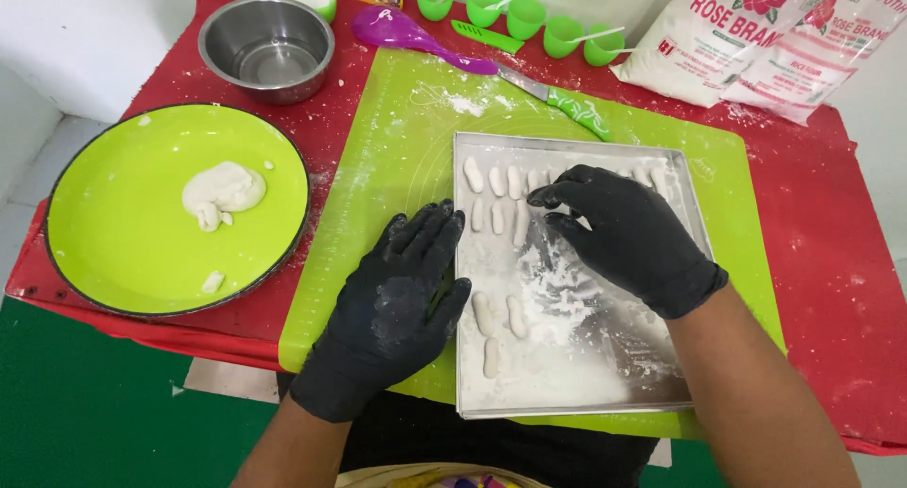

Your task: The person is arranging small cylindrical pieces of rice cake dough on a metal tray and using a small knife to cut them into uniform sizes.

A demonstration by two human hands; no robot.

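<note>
Both hands wear black gloves dusted with flour. The left hand (402, 294) lies flat and open, palm down, across the left rim of the metal tray (576, 393), holding nothing. The right hand (628, 238) is over the tray's upper middle, fingers curled toward the row of dough pieces (515, 181); the fingertips are at or just above the pieces, and whether one is pinched cannot be told. The pieces are small white finger-shaped rolls, lying in rows along the top of the floured tray, with three more (499, 318) lower left. Judged by look, they are light, soft and easily dented; the flour coat should keep them from sticking, but a hard pinch would likely deform them. Best taken lightly by the long sides near the middle, or rolled under flat fingers. The tray looks thin, stiff and light, and may slide on the green mat (397, 157); it is best held at a rim. A lump of dough (222, 190) rests on the green plate (113, 233) to the left, with a steel bowl (267, 44) beyond it on the worktop.
</note>
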